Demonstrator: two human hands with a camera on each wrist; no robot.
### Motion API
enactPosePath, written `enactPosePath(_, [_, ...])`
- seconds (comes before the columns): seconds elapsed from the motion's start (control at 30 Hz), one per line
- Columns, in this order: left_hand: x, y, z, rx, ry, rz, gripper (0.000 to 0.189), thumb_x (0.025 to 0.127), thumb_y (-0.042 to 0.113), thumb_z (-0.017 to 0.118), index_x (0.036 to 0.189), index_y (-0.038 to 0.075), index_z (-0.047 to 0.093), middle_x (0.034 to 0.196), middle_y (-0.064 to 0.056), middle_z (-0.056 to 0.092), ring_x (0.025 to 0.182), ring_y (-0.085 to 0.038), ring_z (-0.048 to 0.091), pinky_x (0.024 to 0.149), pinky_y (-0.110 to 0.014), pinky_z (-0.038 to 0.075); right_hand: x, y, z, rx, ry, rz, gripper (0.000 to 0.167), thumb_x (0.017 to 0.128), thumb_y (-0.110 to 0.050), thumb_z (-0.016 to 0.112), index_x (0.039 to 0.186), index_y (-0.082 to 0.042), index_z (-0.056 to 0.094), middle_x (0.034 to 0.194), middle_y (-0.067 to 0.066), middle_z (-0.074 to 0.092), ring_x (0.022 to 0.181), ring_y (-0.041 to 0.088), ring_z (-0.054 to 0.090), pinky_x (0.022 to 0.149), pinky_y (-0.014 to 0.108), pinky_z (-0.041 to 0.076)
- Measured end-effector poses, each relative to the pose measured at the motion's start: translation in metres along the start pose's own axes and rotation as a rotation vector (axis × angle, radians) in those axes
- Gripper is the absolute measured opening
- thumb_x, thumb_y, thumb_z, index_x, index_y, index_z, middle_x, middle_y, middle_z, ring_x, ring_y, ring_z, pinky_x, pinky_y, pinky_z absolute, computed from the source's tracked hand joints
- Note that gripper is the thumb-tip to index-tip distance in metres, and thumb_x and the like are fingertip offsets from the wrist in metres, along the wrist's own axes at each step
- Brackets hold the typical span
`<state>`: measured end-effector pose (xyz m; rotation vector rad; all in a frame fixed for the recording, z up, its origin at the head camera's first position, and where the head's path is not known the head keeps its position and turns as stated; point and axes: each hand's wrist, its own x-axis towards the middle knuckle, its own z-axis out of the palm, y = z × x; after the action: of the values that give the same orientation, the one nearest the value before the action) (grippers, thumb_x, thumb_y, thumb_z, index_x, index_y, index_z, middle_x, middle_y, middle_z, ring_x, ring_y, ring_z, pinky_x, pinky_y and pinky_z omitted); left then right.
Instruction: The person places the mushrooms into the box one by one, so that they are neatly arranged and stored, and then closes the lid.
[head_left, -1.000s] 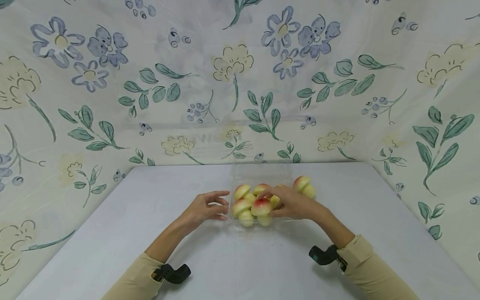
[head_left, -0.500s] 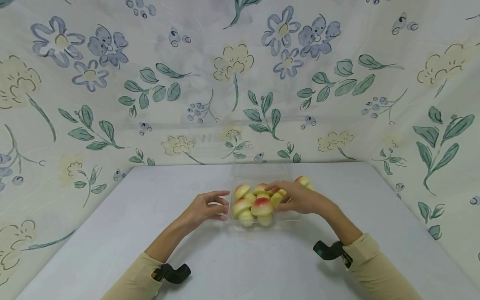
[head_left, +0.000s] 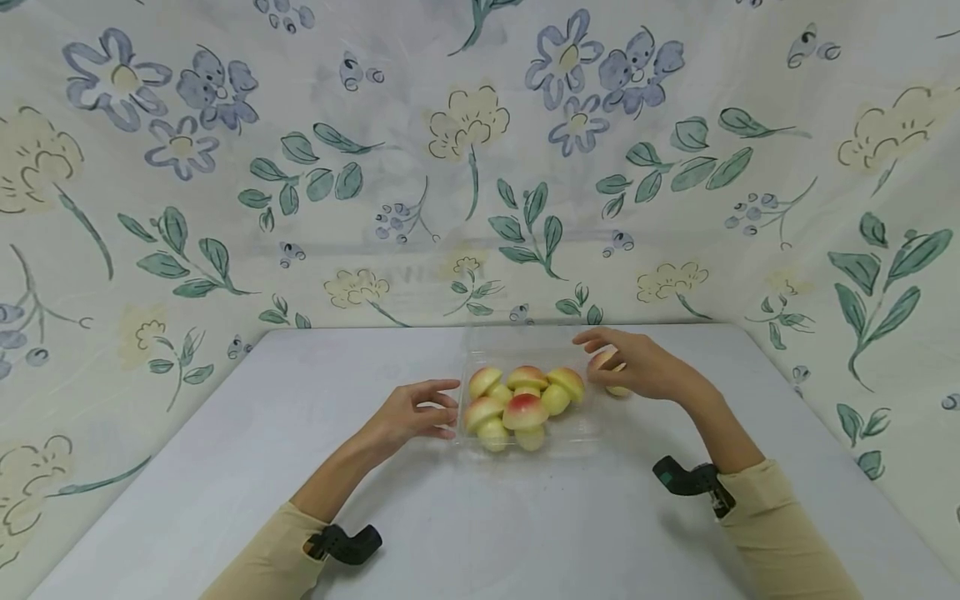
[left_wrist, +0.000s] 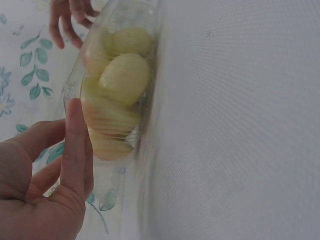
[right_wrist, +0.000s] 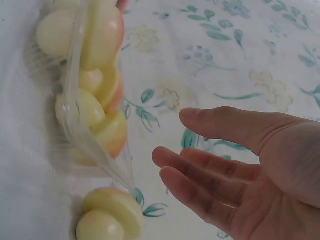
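Note:
Several mushroom-shaped pieces point(head_left: 525, 410), pale yellow with red-tinged caps, sit in a clear plastic box point(head_left: 577, 438) on the table. My left hand point(head_left: 405, 418) has its fingers stretched to the box's left side; in the left wrist view they touch its clear wall. My right hand point(head_left: 641, 364) is at the box's right end, fingers loosely extended and holding nothing. Partly behind it in the head view lies a lone mushroom-shaped piece point(head_left: 619, 391) outside the box. The right wrist view shows this lone piece point(right_wrist: 112, 215) apart from the fingers.
A white table point(head_left: 315, 367) carries the box, whose clear raised lid point(head_left: 517, 338) stands toward the back. Behind the table hangs a floral cloth point(head_left: 405, 167). Each forearm wears a black wrist camera, such as the right one point(head_left: 686, 477).
My right hand has let go of a mushroom-shaped piece at the right side inside the box. It has then moved up and right, toward the lone piece. The left hand stays still.

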<state>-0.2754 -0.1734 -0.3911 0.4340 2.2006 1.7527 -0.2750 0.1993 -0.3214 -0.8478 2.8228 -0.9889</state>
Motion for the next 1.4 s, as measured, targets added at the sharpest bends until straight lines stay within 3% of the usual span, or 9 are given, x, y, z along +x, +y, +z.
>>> enactPosePath(0.2, [0.000, 0.000, 0.000, -0.001, 0.001, -0.004, 0.060, 0.091, 0.010, 0.070, 0.145, 0.003, 0.045, 0.115, -0.016, 0.058, 0.091, -0.015, 0.067, 0.080, -0.034, 0.064, -0.002, 0.011, -0.006, -0.049, 0.019, 0.067, 0.051, 0.092, -0.020, 0.070, 0.138, -0.016, 0.050, 0.136, 0.015, 0.057, 0.106, 0.031, 0.067, 0.087, 0.043, 0.061])
enactPosePath(0.63, [0.001, 0.001, 0.000, -0.010, -0.004, 0.000, 0.061, 0.091, 0.008, 0.069, 0.146, 0.001, 0.043, 0.113, -0.014, 0.059, 0.090, -0.015, 0.067, 0.080, -0.035, 0.064, -0.002, 0.033, -0.002, -0.050, 0.000, 0.142, 0.049, 0.093, -0.011, 0.067, 0.139, -0.011, 0.049, 0.135, 0.025, 0.054, 0.107, 0.039, 0.066, 0.081, 0.042, 0.062])
enactPosePath(1.1, [0.000, 0.002, 0.001, -0.018, 0.002, -0.004, 0.062, 0.091, 0.007, 0.069, 0.146, 0.000, 0.042, 0.112, -0.014, 0.059, 0.090, -0.014, 0.067, 0.079, -0.034, 0.064, 0.001, 0.053, 0.010, -0.187, 0.055, 0.141, 0.053, 0.092, -0.010, 0.066, 0.141, -0.009, 0.048, 0.136, 0.031, 0.046, 0.106, 0.042, 0.064, 0.080, 0.046, 0.061])
enactPosePath(1.4, [0.001, 0.001, 0.000, -0.014, 0.000, -0.006, 0.061, 0.090, 0.008, 0.069, 0.146, 0.001, 0.043, 0.113, -0.014, 0.058, 0.091, -0.015, 0.067, 0.080, -0.034, 0.064, 0.006, 0.056, 0.022, -0.213, 0.031, 0.197, 0.052, 0.092, -0.012, 0.065, 0.142, -0.013, 0.050, 0.141, 0.030, 0.043, 0.119, 0.047, 0.053, 0.094, 0.062, 0.052])
